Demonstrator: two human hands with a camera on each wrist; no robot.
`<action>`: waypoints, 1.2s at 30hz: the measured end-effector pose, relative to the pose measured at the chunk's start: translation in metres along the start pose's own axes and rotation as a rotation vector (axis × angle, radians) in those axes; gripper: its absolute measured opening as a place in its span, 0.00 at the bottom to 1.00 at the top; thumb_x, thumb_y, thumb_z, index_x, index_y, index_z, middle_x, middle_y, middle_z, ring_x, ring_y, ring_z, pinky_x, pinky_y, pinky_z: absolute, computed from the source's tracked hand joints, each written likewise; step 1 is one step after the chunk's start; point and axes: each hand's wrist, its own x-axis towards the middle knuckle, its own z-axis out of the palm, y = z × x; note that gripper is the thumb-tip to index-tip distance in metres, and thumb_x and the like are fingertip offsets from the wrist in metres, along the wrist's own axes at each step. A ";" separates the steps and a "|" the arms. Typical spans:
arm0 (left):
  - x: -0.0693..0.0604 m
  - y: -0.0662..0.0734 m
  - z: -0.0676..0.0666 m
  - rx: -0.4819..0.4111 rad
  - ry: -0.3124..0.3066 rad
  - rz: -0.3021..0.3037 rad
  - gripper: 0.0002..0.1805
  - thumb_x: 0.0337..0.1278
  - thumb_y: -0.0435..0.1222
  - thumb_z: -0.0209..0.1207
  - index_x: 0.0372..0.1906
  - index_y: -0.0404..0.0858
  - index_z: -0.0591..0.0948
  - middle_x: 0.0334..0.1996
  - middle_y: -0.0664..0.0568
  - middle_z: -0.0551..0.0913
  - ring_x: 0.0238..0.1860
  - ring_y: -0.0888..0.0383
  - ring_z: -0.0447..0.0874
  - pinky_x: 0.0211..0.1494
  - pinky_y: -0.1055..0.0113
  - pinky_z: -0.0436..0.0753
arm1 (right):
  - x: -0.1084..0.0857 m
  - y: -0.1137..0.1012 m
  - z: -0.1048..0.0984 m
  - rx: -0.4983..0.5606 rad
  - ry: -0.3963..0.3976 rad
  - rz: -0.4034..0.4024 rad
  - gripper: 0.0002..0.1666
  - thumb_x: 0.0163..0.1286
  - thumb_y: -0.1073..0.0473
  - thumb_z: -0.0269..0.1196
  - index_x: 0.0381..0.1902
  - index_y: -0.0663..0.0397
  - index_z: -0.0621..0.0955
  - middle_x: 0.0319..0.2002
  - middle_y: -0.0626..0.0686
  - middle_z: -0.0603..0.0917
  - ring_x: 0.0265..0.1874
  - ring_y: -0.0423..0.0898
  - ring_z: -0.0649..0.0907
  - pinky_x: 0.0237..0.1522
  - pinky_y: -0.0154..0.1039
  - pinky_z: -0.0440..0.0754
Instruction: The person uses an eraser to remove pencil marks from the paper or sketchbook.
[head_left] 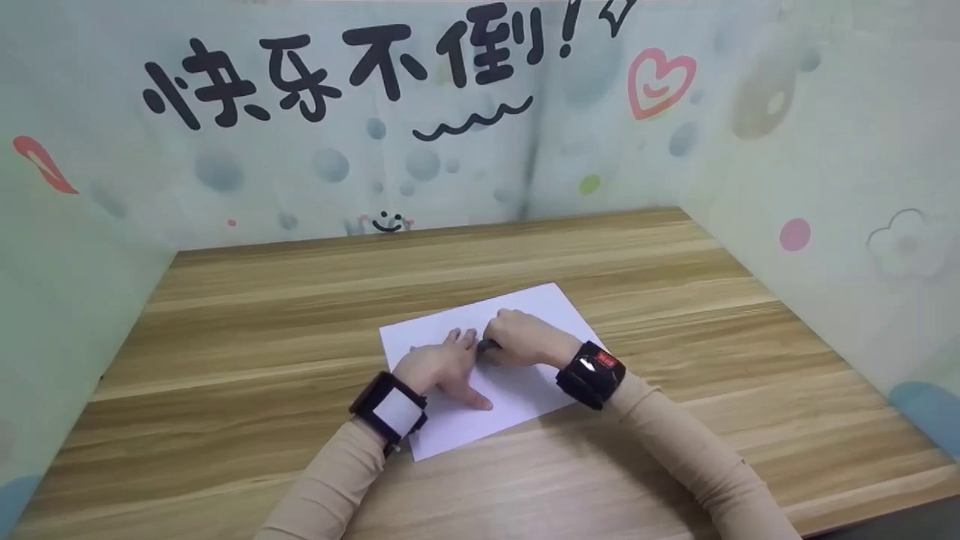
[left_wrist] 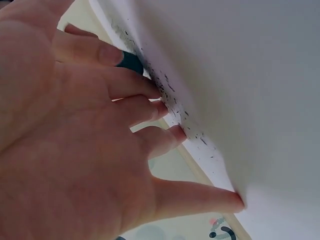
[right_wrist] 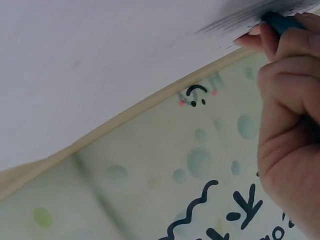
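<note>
A white sheet of paper lies slanted on the wooden table. My left hand presses on its left part with fingers spread and thumb stretched out, also plain in the left wrist view. In my right hand is a small dark teal eraser, gripped by curled fingers and held against the paper just right of the left fingertips. Grey pencil streaks run under the eraser. Black crumbs are scattered along the left fingertips. Most of the eraser is hidden by the right hand.
The wooden table surrounds the sheet. Printed wall panels with bubbles and dark lettering stand behind it and on both sides. Dark straps with devices sit on the left wrist and right wrist.
</note>
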 end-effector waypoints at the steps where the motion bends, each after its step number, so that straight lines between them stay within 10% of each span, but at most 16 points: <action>1: 0.000 0.000 0.000 0.002 0.000 -0.001 0.60 0.46 0.63 0.62 0.75 0.37 0.46 0.77 0.47 0.42 0.78 0.48 0.38 0.63 0.26 0.57 | 0.000 0.001 0.000 -0.003 0.014 0.013 0.08 0.60 0.62 0.64 0.23 0.60 0.84 0.20 0.55 0.82 0.22 0.47 0.77 0.28 0.42 0.79; 16: 0.002 -0.001 0.002 0.010 -0.003 0.007 0.59 0.46 0.63 0.62 0.75 0.38 0.47 0.78 0.49 0.42 0.78 0.49 0.38 0.64 0.27 0.57 | -0.003 0.001 -0.001 -0.030 0.006 0.015 0.09 0.59 0.62 0.64 0.20 0.59 0.82 0.17 0.52 0.78 0.18 0.42 0.72 0.22 0.38 0.76; 22: 0.002 0.000 0.004 -0.001 -0.007 0.012 0.59 0.46 0.63 0.62 0.76 0.39 0.47 0.78 0.49 0.42 0.78 0.49 0.37 0.65 0.27 0.57 | -0.006 -0.003 -0.003 0.058 -0.112 -0.081 0.07 0.58 0.62 0.64 0.22 0.58 0.83 0.17 0.49 0.78 0.17 0.40 0.69 0.21 0.33 0.70; 31: 0.002 -0.008 0.000 -0.004 -0.023 0.063 0.60 0.47 0.61 0.63 0.75 0.34 0.46 0.77 0.45 0.41 0.78 0.47 0.37 0.75 0.44 0.54 | -0.010 0.008 -0.017 -0.049 0.112 0.187 0.16 0.62 0.60 0.59 0.15 0.58 0.76 0.15 0.46 0.67 0.16 0.42 0.69 0.20 0.42 0.74; 36: 0.001 -0.012 -0.003 -0.010 -0.024 0.075 0.60 0.47 0.60 0.64 0.75 0.33 0.46 0.77 0.43 0.41 0.78 0.46 0.37 0.78 0.51 0.49 | -0.009 0.013 -0.021 -0.017 0.052 0.190 0.16 0.62 0.58 0.62 0.15 0.54 0.75 0.15 0.43 0.66 0.16 0.40 0.67 0.19 0.36 0.67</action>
